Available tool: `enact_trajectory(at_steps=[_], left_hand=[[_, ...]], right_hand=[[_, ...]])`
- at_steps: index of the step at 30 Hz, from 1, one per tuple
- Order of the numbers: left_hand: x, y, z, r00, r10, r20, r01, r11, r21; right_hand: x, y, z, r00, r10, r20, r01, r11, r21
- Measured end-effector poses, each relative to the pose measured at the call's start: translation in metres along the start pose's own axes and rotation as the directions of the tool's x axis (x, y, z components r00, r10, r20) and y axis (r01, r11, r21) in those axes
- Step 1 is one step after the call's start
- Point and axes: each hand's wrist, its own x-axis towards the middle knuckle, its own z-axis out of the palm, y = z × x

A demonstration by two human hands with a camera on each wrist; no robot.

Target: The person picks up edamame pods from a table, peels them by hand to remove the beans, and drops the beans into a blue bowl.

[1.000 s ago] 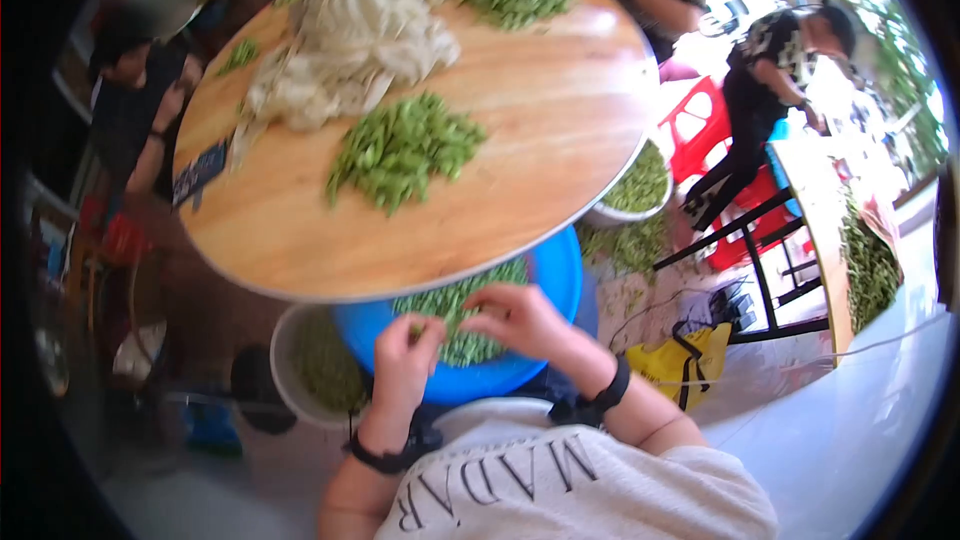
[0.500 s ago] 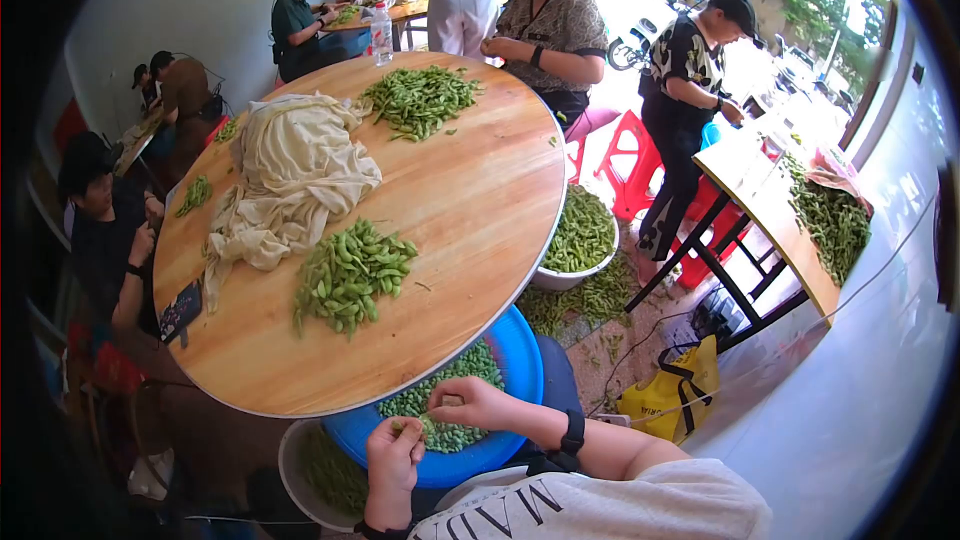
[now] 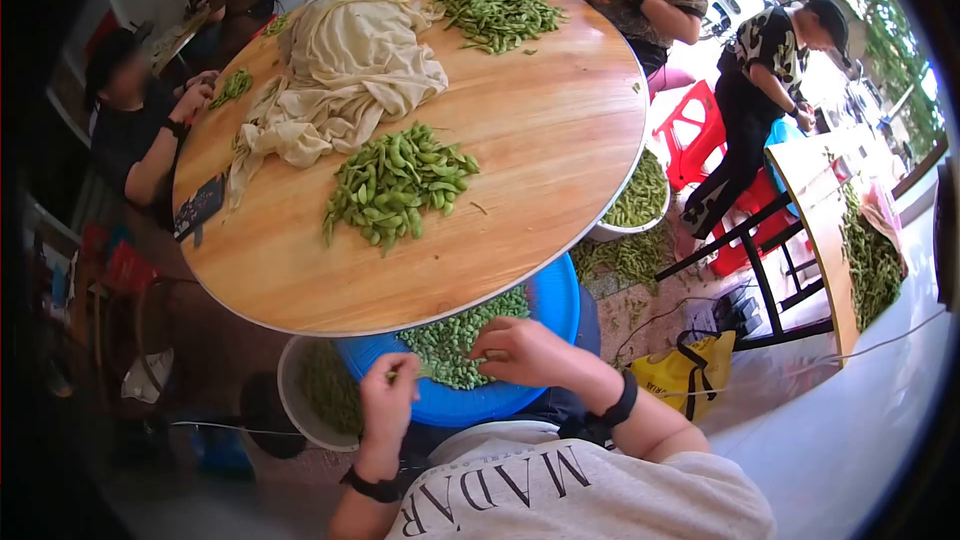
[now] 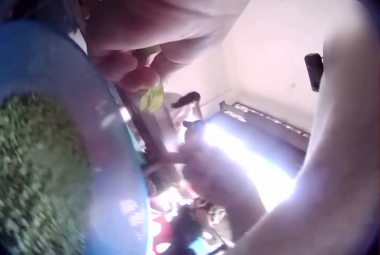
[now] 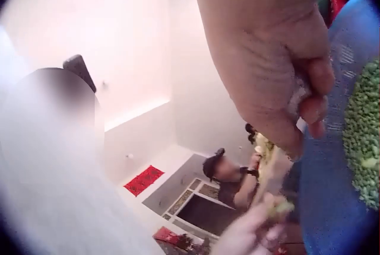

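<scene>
My left hand (image 3: 385, 405) is raised over the near left side of a blue basin (image 3: 556, 302) of shelled green soybeans (image 3: 455, 342). Its thumb and fingers pinch a green soybean pod (image 4: 152, 98), whose end sticks out below the fingertips in the left wrist view. My right hand (image 3: 540, 352) hovers over the beans, a short gap from the left. In the right wrist view its fingers (image 5: 313, 110) are loosely bent, the thumb stands apart from them, and nothing shows between.
A round wooden table (image 3: 540, 180) overhangs the basin's far edge, bearing a pile of pods (image 3: 395, 185), another pod pile (image 3: 500, 15) and a bunched cloth (image 3: 350, 70). A whitish tub (image 3: 300, 405) stands left of the basin; a yellow bag (image 3: 690, 370) lies right. Other people surround the table.
The head view swung away and back, its picture now sharper than at first. Half a second ago my hands were close together at the pod; now the right hand is farther from the left.
</scene>
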Motion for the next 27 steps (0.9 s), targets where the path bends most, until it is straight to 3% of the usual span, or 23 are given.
enact_trajectory(at_steps=[2,4,5,6,7,10,12,14,16,17,20,23,25,27], left_hand=[[0.005,-0.010,-0.031,0.979,0.046,-0.197,-0.010,0.984,0.179],[0.018,-0.050,-0.070,0.961,0.158,-0.229,-0.054,0.914,0.403],[0.015,-0.043,-0.083,0.927,0.225,-0.302,0.022,0.767,0.641],[0.009,-0.032,-0.095,0.884,0.311,-0.348,0.125,0.562,0.818],[0.009,-0.033,-0.103,0.893,0.186,-0.410,0.247,0.559,0.792],[0.009,-0.021,-0.109,0.927,0.188,-0.324,0.146,0.616,0.774],[0.014,-0.024,-0.108,0.967,0.037,-0.252,0.084,0.887,0.455],[0.008,0.024,-0.076,0.986,-0.121,-0.111,0.129,0.989,0.071],[0.012,0.048,-0.057,0.999,0.036,0.023,-0.037,0.998,0.050],[0.015,0.058,-0.048,0.993,0.092,0.073,-0.094,0.995,0.024],[0.034,0.085,-0.017,0.965,0.227,0.131,-0.226,0.974,-0.021],[0.050,0.102,0.010,0.956,0.070,0.285,-0.039,0.993,-0.112],[0.051,0.105,0.019,0.885,-0.042,0.463,0.110,0.987,-0.120],[0.045,0.093,0.021,0.880,-0.030,0.474,0.120,0.980,-0.162]], right_hand=[[0.012,-0.009,-0.027,0.999,-0.009,0.036,0.012,0.996,-0.089],[0.039,-0.015,-0.051,0.985,0.103,-0.137,-0.115,0.990,-0.085],[0.058,-0.017,-0.060,0.950,0.172,-0.260,-0.208,0.971,-0.117],[0.079,0.004,-0.066,0.917,-0.020,-0.398,-0.078,0.970,-0.230],[0.100,0.015,-0.069,0.897,-0.012,-0.442,-0.122,0.954,-0.273],[0.140,0.048,-0.071,0.916,-0.002,-0.401,-0.201,0.863,-0.464],[0.143,0.051,-0.068,0.906,-0.007,-0.424,-0.206,0.866,-0.455],[0.143,0.050,-0.068,0.898,-0.012,-0.441,-0.187,0.895,-0.406],[0.134,0.036,-0.074,0.885,-0.002,-0.466,-0.155,0.941,-0.299],[0.129,0.025,-0.077,0.888,-0.069,-0.454,-0.104,0.933,-0.346],[0.107,-0.017,-0.080,0.970,-0.127,-0.209,0.067,0.961,-0.270],[0.084,-0.041,-0.060,0.971,-0.234,-0.058,0.219,0.957,-0.189],[0.071,-0.046,-0.053,0.967,-0.252,-0.029,0.242,0.952,-0.185],[0.061,-0.043,-0.050,0.957,-0.289,-0.038,0.280,0.947,-0.159]])
